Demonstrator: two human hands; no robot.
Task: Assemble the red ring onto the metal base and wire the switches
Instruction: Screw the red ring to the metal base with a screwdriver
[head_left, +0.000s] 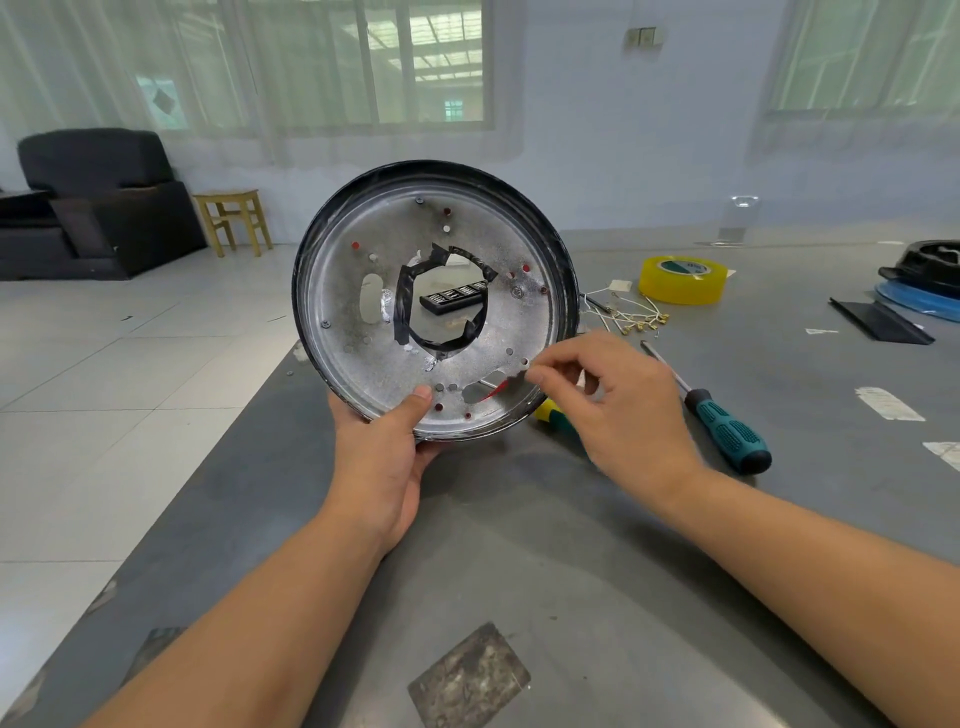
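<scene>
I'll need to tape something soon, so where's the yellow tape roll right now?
In the head view the yellow tape roll lies flat on the grey table, to the right of the held-up metal base, just beyond the loose wires.

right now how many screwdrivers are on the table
2: a teal-handled screwdriver lies right of the right hand; a yellow-green handle shows beneath that hand, mostly hidden.

You hold the round metal base (337, 291) upright, its silver inner face toward you, black tape ringing the center hole; red ring (493, 393) peeks through holes.
</scene>
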